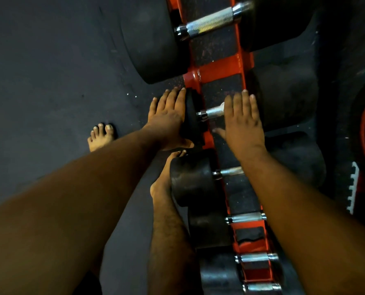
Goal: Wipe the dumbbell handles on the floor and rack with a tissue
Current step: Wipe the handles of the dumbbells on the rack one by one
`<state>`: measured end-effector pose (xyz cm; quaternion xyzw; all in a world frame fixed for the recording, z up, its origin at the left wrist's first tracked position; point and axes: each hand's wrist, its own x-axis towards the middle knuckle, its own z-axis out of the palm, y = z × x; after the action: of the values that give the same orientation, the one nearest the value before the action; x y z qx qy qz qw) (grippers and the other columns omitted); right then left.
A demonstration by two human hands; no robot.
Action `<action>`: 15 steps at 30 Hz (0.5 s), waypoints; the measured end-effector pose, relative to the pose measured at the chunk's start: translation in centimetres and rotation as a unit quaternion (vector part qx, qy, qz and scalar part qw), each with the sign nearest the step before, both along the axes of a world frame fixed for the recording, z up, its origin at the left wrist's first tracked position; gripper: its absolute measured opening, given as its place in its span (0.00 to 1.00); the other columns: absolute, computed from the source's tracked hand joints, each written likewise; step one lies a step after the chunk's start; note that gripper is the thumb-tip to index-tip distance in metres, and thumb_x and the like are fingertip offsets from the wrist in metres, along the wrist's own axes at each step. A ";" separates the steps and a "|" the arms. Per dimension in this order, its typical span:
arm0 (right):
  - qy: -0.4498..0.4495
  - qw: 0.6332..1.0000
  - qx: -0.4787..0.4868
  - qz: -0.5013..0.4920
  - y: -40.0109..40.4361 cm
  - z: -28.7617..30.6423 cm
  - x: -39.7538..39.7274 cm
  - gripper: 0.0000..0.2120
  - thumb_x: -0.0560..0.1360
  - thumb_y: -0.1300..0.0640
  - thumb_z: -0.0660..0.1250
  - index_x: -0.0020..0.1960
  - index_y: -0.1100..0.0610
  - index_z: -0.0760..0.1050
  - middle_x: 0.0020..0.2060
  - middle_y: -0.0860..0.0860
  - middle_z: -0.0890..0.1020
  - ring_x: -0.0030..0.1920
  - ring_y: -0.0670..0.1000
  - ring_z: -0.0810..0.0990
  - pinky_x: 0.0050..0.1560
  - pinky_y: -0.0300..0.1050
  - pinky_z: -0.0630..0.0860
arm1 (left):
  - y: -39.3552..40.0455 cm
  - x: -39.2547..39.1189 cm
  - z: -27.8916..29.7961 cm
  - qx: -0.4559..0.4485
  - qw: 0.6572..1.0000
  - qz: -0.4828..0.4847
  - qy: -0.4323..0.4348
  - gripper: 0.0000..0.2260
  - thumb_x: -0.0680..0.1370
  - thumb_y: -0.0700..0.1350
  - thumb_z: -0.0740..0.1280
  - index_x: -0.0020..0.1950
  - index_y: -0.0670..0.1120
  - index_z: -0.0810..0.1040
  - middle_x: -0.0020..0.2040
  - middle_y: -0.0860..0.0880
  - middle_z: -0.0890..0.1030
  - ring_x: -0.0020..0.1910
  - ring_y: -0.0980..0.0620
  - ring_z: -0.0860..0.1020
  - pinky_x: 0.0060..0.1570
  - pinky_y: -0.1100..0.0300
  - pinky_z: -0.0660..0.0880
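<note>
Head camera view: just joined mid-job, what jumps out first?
Two bare hands, fingers straight: the left hand lies against a small dumbbell's black rubber end, the right hand covers its knurled steel handle. The bright orange steel rack runs up the frame, a huge black dumbbell at top.

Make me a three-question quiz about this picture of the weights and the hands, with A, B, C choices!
1. Where does the left hand rest?
A. On the black end of a dumbbell
B. On the floor
C. On a foot

2. What colour is the rack?
A. Blue
B. Orange-red
C. Green

3. How are the right hand's fingers?
A. Curled in a fist
B. Pinching a tissue
C. Stretched out flat

Answers: 1 A, its palm lies against the black weight; 2 B, the bars between the dumbbells are orange-red; 3 C, the fingers lie straight over the silver handle, and no tissue shows.
</note>
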<state>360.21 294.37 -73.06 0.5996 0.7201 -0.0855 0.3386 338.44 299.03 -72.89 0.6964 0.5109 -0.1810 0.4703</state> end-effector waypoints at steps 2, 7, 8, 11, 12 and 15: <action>-0.026 0.999 0.016 0.017 -1.0 -0.1 -0.2 0.35 0.80 0.51 0.61 0.78 0.66 0.51 0.76 0.68 0.60 0.79 0.67 0.54 0.79 0.61 0.50 | -0.1 0.0 0.0 0.003 1.000 -0.002 0.000 0.67 0.62 0.62 0.82 0.82 0.46 0.37 0.83 0.44 0.42 0.81 0.43 0.39 0.78 0.40 0.39; 0.072 0.997 0.018 -0.014 1.5 -0.9 -0.1 0.24 0.76 0.66 0.60 0.72 0.64 0.66 0.69 0.64 0.72 0.75 0.64 0.64 0.79 0.62 0.48 | 0.2 -0.1 0.2 -0.001 1.000 -0.005 0.001 0.67 0.62 0.61 0.82 0.82 0.46 0.36 0.83 0.45 0.42 0.81 0.43 0.39 0.78 0.39 0.40; 0.101 0.995 0.001 -0.018 1.6 -0.9 0.0 0.26 0.76 0.66 0.57 0.73 0.63 0.65 0.71 0.63 0.70 0.77 0.63 0.62 0.79 0.61 0.45 | 0.3 0.0 0.3 -0.004 1.000 -0.008 0.002 0.66 0.62 0.61 0.82 0.82 0.46 0.36 0.83 0.45 0.42 0.81 0.43 0.39 0.79 0.40 0.40; 0.139 0.989 -0.026 0.037 0.8 0.0 -0.2 0.32 0.75 0.66 0.45 0.79 0.61 0.60 0.78 0.60 0.62 0.79 0.60 0.57 0.79 0.61 0.46 | 0.4 0.2 0.6 -0.008 1.000 -0.009 0.006 0.66 0.63 0.61 0.82 0.82 0.46 0.36 0.83 0.45 0.42 0.81 0.44 0.39 0.79 0.41 0.39; 0.145 0.987 -0.021 0.057 0.2 0.4 -0.4 0.32 0.75 0.65 0.44 0.78 0.61 0.60 0.78 0.59 0.63 0.79 0.59 0.59 0.78 0.61 0.49 | 0.3 0.2 0.7 -0.009 1.000 -0.008 0.008 0.66 0.63 0.61 0.82 0.82 0.46 0.37 0.83 0.45 0.42 0.81 0.44 0.39 0.79 0.42 0.39; 0.223 0.974 0.028 0.005 -2.3 0.6 -1.4 0.28 0.76 0.66 0.54 0.76 0.60 0.66 0.74 0.57 0.70 0.76 0.58 0.65 0.77 0.61 0.58 | 0.5 0.3 0.7 -0.015 1.000 -0.006 0.013 0.66 0.63 0.63 0.81 0.82 0.46 0.37 0.83 0.45 0.42 0.82 0.45 0.39 0.79 0.43 0.39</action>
<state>358.83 292.05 -72.46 0.5712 0.7826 -0.1949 0.1528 338.70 299.51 -72.22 0.6899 0.5102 -0.2002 0.4729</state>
